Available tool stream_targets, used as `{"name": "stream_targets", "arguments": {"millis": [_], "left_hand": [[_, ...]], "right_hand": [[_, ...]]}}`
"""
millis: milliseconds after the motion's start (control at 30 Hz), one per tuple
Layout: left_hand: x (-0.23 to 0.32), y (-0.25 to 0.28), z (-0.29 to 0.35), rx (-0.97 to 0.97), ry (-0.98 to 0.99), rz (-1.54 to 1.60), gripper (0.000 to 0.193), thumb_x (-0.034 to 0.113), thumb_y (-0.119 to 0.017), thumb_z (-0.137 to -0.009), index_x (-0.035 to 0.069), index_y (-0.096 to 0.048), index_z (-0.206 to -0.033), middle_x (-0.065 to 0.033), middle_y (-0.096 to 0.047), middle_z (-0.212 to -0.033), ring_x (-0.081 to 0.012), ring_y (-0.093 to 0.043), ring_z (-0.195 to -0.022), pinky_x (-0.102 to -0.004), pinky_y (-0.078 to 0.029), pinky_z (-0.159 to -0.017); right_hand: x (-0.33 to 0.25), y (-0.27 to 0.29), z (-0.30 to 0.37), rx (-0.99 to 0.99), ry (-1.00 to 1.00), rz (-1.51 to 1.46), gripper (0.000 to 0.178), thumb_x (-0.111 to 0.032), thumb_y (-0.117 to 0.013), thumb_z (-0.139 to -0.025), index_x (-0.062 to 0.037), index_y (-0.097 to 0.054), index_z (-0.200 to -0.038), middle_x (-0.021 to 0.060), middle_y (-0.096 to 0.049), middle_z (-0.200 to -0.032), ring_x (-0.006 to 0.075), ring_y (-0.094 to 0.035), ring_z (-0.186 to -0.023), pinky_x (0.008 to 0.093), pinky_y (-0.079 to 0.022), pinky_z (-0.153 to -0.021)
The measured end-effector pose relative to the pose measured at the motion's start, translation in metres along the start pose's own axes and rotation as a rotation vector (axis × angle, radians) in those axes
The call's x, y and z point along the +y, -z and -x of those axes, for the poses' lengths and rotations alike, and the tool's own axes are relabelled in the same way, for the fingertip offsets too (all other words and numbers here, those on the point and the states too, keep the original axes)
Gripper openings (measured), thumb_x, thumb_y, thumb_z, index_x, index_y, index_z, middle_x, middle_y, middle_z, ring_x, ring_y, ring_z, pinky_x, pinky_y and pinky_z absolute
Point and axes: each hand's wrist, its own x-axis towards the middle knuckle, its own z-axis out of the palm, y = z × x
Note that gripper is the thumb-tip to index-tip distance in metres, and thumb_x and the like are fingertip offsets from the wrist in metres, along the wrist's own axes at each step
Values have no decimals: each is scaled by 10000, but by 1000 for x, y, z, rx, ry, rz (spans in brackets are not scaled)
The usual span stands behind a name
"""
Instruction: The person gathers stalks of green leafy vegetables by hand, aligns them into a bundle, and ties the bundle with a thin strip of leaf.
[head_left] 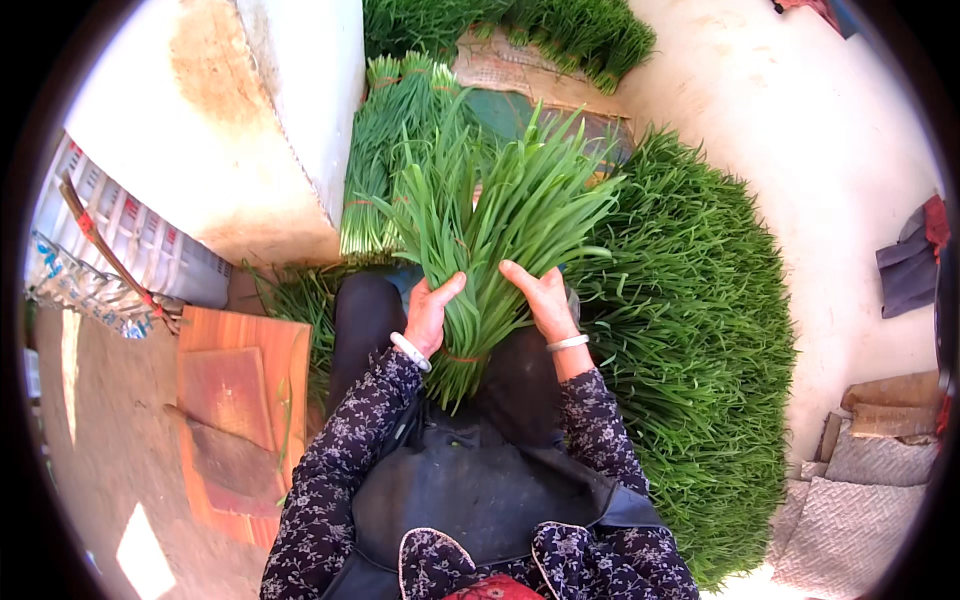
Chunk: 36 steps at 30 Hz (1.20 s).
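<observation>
A big bunch of green garlic chives stands upright over my lap, its leaf tips fanning out away from me. Near its cut lower end runs a thin red tie. My left hand grips the bunch from the left, thumb in front. From the right side my right hand clasps it with the thumb laid over the leaves; the fingers of both hands are mostly hidden behind. Each wrist carries a pale bangle.
Tied bunches of chives lie beyond on the left, against a white block. A large heap of chives fills my right side. To the left, a wooden board bears a broad rusty blade. Woven mats lie at lower right.
</observation>
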Motion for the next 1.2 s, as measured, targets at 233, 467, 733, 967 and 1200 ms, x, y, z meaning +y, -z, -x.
{"name": "stream_targets", "arguments": {"millis": [233,467,733,967,1200], "left_hand": [[-5,14,-5,71,-9,42,395,165,-661,-934,7,-569,-1284,-67,-650,-1195,-181,-620,-1059,-341,-486,-949],[-7,22,-6,25,10,69,351,147,-630,-955,10,-575,-1274,-59,-653,-1186,-166,-626,-1039,-330,-496,-920],[-4,20,0,48,11,91,309,152,-643,-948,34,-619,-1233,-40,-668,-1166,-148,-629,-1012,-307,-487,-905],[0,17,2,-39,-33,68,337,163,-593,-975,10,-602,-1275,-66,-661,-1204,-160,-623,-1054,-308,-476,-941],[-4,23,-1,-35,25,78,310,158,-592,-973,4,-617,-1240,-72,-672,-1172,-164,-639,-1018,-316,-498,-917]], "right_hand": [[-37,19,35,359,100,449,541,-140,-758,-864,43,-496,-1301,141,-662,-1083,176,-648,-940,291,-544,-802],[-32,-53,53,-49,246,474,88,-9,-631,-923,-11,-621,-1010,121,-690,-854,204,-714,-818,303,-553,-730],[10,-66,35,5,321,884,98,-49,-623,-905,-16,-618,-997,185,-686,-821,354,-691,-755,397,-547,-663],[12,-65,34,-31,268,767,135,-64,-648,-880,-1,-603,-990,195,-688,-881,369,-682,-779,430,-546,-691],[16,-62,43,30,136,554,185,-44,-726,-831,-2,-582,-938,131,-653,-790,247,-667,-675,347,-535,-622]]}}
